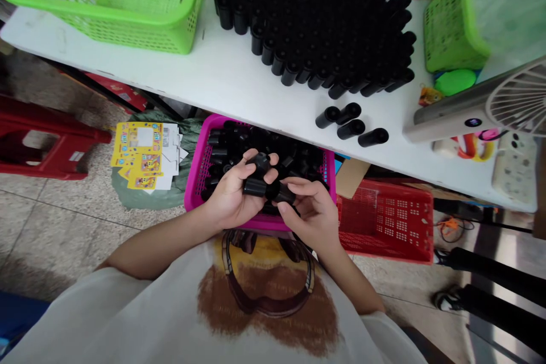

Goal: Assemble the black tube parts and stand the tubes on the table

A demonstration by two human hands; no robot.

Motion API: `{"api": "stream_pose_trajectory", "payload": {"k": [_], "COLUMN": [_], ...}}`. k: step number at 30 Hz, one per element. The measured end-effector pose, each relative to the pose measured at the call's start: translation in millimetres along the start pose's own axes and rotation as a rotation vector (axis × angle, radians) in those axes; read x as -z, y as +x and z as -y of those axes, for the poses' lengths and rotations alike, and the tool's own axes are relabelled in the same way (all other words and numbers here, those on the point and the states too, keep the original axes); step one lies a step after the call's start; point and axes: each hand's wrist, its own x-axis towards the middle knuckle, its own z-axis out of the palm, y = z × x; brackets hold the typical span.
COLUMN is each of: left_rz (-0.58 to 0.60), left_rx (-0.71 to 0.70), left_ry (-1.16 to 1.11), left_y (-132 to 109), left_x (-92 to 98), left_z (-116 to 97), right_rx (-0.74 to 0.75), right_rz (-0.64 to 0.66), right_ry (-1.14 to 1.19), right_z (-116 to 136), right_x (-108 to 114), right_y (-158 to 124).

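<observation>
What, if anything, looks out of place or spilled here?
Nothing looks spilled. Four black cylinders sit near the edge of the table, apart from the tight cluster behind; cards over the greenish bag fan out unevenly. Both look merely untidy.

Your white tabletop carries a big bunch of black tubes, with four more tubes nearer you. A green basket sits on your left; another green basket and a fan are on your right.

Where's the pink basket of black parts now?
In the head view, the pink basket is at center, beneath the left hand and right hand, left of the red crate.
</observation>
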Motion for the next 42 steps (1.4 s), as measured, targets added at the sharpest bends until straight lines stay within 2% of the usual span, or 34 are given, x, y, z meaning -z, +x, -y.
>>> {"api": "stream_pose_trajectory", "payload": {"k": [4, 7, 11, 14, 16, 20, 23, 25, 28, 31, 34, 36, 37, 40, 42], "left_rz": [-0.019, -0.030, -0.107, -0.172, -0.191, -0.189, -0.169, -0.163, -0.168, -0.160, -0.139, -0.132, -0.131, -0.148, -0.160], "left_rx": [0.009, 0.025, -0.108, -0.157, -0.181, -0.360, -0.475, -0.509, -0.508, -0.483, -0.473, -0.501, -0.517, -0.528, -0.499], "left_ry": [0.042, 0.153, 0.299, 0.300, 0.262, 0.288, 0.357, 0.409, 0.526, 0.644, 0.705, 0.715, 0.718, 0.740, 0.754], "left_y": [1.2, 2.9, 7.5, 12.5, 14.9, 13.3, 7.1, 2.3, -3.6, -6.3, -5.4, -3.2, -1.9, 1.5, 2.1], "left_x": [3.8, 9.3, 17.4, 22.1, 25.4, 37.0, 50.4, 61.0, 77.1, 87.9, 89.1, 86.2, 84.6, 81.8, 81.9], "left_z": [5.6, 16.4, 28.0, 23.2, 12.8, -14.3, -30.3, -38.0, -46.2, -49.7, -48.7, -47.3, -46.9, -47.2, -47.7], "right_rx": [0.058, 0.149, 0.272, 0.328, 0.349, 0.308, 0.209, 0.181, 0.196, 0.213, 0.243, 0.311, 0.366, 0.530, 0.572], "right_rz": [0.122, 0.206, 0.360, 0.456, 0.383, -0.021, -0.184, -0.220, -0.191, -0.165, -0.167, -0.015, 0.145, 0.744, 0.981], "right_ry": [-0.082, -0.212, -0.524, -0.680, -0.711, -0.869, -1.057, -1.107, -1.125, -1.177, -1.220, -1.209, -1.189, -1.118, -1.114], "right_z": [2.9, 10.8, 18.7, 13.3, 5.3, -12.5, -24.6, -30.5, -34.1, -30.9, -23.1, -18.8, -18.0, -23.6, -32.5], "right_x": [3.3, 4.3, 0.4, 0.2, 6.3, 31.0, 46.1, 50.6, 52.5, 52.6, 47.5, 38.1, 31.6, 9.8, -1.4], "right_y": [2.5, 7.2, 11.7, 15.7, 25.5, 71.0, 109.8, 127.0, 138.4, 139.3, 131.8, 120.4, 112.9, 88.3, 75.2]}}
